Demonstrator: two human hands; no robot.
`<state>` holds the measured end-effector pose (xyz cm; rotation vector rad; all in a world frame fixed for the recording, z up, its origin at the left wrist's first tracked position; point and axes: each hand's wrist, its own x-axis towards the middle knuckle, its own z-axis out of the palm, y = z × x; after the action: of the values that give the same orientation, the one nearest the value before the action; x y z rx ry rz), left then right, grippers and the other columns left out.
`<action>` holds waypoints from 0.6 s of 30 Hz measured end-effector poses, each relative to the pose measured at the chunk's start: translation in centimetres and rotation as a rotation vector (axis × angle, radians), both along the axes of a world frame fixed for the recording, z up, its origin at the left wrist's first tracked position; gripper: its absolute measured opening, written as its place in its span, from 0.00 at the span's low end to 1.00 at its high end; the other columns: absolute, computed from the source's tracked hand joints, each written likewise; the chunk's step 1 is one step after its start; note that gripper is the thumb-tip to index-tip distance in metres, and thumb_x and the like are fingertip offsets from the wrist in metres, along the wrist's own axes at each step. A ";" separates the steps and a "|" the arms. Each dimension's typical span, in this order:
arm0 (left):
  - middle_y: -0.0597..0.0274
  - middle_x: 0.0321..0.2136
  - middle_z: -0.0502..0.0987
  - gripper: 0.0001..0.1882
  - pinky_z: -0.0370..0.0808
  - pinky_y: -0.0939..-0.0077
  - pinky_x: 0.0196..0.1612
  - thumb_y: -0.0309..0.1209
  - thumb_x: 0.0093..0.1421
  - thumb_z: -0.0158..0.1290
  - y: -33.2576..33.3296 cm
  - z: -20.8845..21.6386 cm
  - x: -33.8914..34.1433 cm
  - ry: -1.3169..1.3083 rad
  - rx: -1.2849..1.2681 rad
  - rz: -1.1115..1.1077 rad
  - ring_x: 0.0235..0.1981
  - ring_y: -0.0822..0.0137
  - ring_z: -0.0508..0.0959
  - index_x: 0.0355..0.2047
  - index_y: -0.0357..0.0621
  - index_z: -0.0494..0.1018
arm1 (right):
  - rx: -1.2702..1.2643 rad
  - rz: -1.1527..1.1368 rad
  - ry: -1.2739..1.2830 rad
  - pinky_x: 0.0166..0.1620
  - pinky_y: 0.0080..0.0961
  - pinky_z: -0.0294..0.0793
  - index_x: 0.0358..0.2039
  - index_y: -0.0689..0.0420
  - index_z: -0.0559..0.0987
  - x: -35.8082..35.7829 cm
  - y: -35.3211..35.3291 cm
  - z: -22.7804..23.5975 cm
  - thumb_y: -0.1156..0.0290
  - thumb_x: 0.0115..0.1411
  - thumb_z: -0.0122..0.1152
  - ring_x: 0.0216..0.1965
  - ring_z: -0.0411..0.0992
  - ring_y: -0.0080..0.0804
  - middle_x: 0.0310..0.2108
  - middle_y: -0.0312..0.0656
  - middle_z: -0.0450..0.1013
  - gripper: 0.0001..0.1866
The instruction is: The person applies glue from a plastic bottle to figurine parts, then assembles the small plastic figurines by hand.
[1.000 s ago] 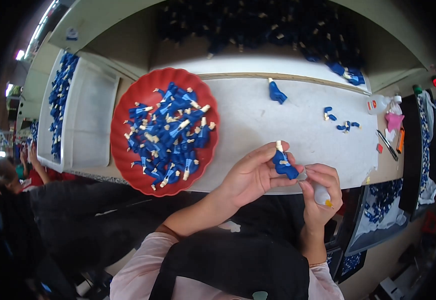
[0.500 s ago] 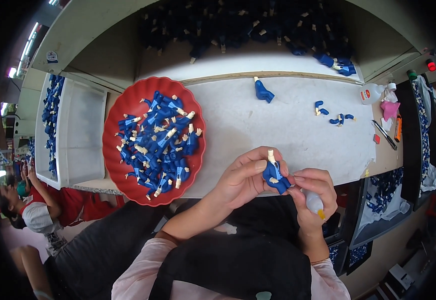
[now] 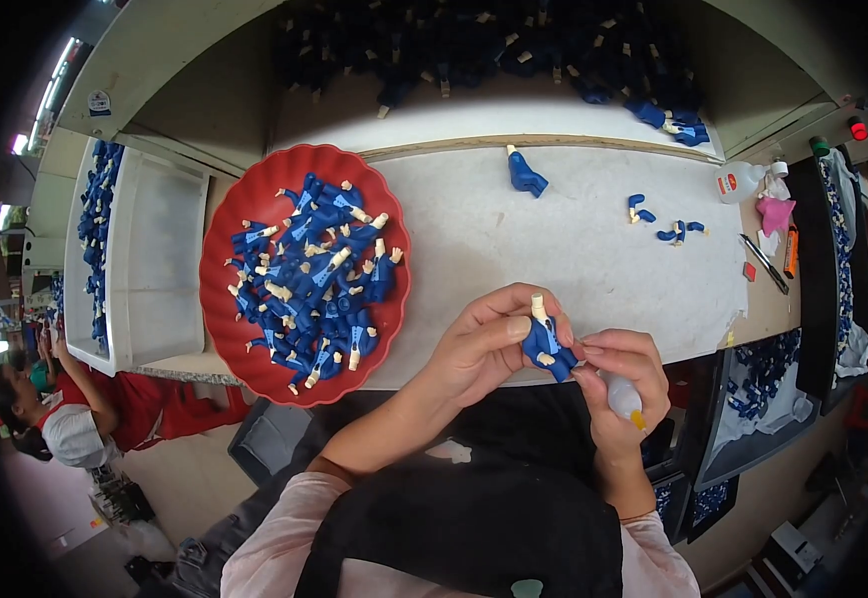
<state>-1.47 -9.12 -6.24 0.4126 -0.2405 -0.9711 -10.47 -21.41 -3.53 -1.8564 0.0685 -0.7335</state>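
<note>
A pale sheet covers the counter [image 3: 464, 239], beneath a shelf [image 3: 514, 118] holding a dark heap of blue figures [image 3: 484, 50]. The left hand [image 3: 479, 344] has its grip clamped on a small blue figure [image 3: 540, 344], neck upward. Over the last second the figure has turned to show more of its front, then barely moved, which suggests close handwork on one side. It sits between both hands, its lower end against the fingertips of the right hand [image 3: 643, 364], which also clasps a white bottle [image 3: 620, 396]. Farther out, a red bowl [image 3: 215, 269] of similar figures stands left; loose arm pieces [image 3: 639, 211] lie right.
</note>
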 end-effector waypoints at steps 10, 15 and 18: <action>0.53 0.35 0.68 0.14 0.72 0.67 0.42 0.34 0.58 0.38 -0.4 -0.1 -0.4 0.221 -0.068 -0.081 0.41 0.60 0.71 0.42 0.39 0.61 | 0.034 0.008 -0.003 0.29 0.18 0.72 0.29 0.61 0.74 0.0 0.4 0.4 0.79 0.40 0.63 0.29 0.71 0.30 0.33 0.46 0.67 0.12; 0.51 0.36 0.68 0.16 0.72 0.67 0.40 0.35 0.57 0.40 -0.3 0.7 -0.4 0.093 0.035 -0.036 0.41 0.58 0.71 0.43 0.39 0.60 | -0.157 -0.010 -0.013 0.26 0.16 0.71 0.29 0.59 0.76 0.0 0.2 0.2 0.80 0.39 0.64 0.26 0.70 0.27 0.35 0.45 0.65 0.13; 0.49 0.37 0.68 0.17 0.73 0.67 0.38 0.36 0.56 0.42 -0.3 0.6 -0.5 0.077 0.084 -0.027 0.40 0.56 0.71 0.43 0.39 0.60 | -0.216 -0.054 -0.012 0.23 0.15 0.70 0.28 0.59 0.76 -0.1 0.4 0.0 0.81 0.38 0.65 0.24 0.69 0.26 0.35 0.45 0.65 0.13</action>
<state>-1.95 -9.42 -5.63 0.4483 -0.1359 -1.0242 -10.62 -20.97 -3.57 -2.0618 0.0329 -0.8149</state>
